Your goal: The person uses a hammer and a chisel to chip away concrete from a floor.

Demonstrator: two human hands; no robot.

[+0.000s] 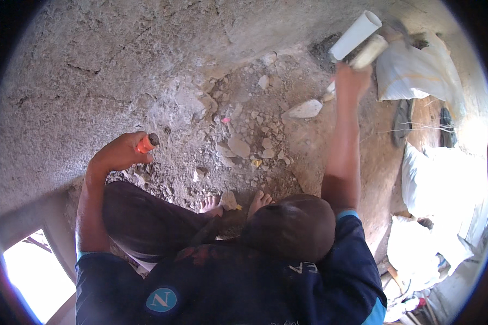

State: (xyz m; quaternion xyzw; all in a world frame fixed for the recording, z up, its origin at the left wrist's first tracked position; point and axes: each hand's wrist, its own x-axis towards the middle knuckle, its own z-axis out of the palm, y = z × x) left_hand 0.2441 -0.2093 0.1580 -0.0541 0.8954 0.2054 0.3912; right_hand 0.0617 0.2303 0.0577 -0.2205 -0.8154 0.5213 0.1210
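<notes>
At the left, by the rough wall, my left hand [119, 153] is closed around a chisel [146, 144] with an orange grip. Its blunt dark end faces up, and the hand hides the rest. My right hand [353, 81], slightly smeared by motion, reaches far to the right. It is closed on what looks like a trowel. A pale, dusty, pointed blade [306, 109] shows on one side of the fist, and a thick pale piece [370, 51], perhaps its handle, on the other. Just beyond that hand, a white pipe [357, 34] sticks up beside a dark hollow.
Broken stones and rubble [244, 146] lie along the wall's foot [200, 67], around my bare feet [260, 203]. On the right are white sacks [417, 73], dark sandals [402, 123], thin loose strands and more bright bags [444, 184]. A bright opening [38, 276] is at lower left.
</notes>
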